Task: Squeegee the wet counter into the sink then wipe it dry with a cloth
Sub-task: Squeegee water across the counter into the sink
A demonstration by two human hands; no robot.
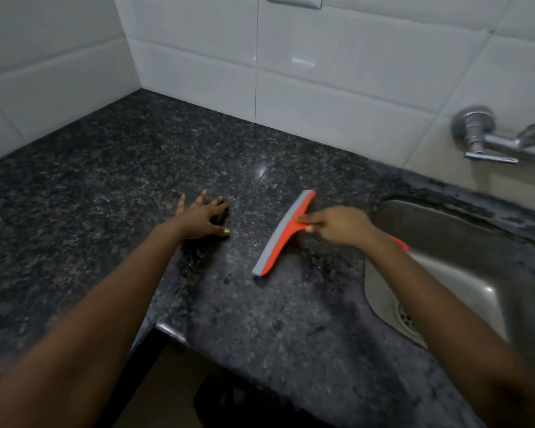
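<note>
Right grip (337, 225) is a bare hand, and its fingers are curled round the orange handle of the squeegee (283, 233). It holds the handle close to where it meets the blade. One finger lies straight along the handle and points at the blade. The far end of the handle sticks out past the wrist, on the sink side.

The squeegee is on the bench (105, 180), just left of the sink (464, 242). Its top is orange and its long blade is grey. The blade runs on a slant, from far and right to near and left. The grey strip is on the left side, away from the sink. The near end of the blade looks like it sits on the bench.

Left grip (203, 219) is a bare hand too. Its fingers are spread wide and a little bent, and the fingertips press on the bench. It holds nothing. It is left of the squeegee and does not touch it.

The bench is dark stone with lots of little brown and grey specks, and it shines a bit. Its near edge has a step cut into it, with a rounded corner.

The sink is grey metal and is set into the bench on the right. A round drain (410, 319) with holes is at the bottom of it. A silver tap (488, 137) sticks out of the wall above the far side of the sink.

White wall tiles (322, 72) stand behind the bench and on its left, and they meet in the far corner.
</note>
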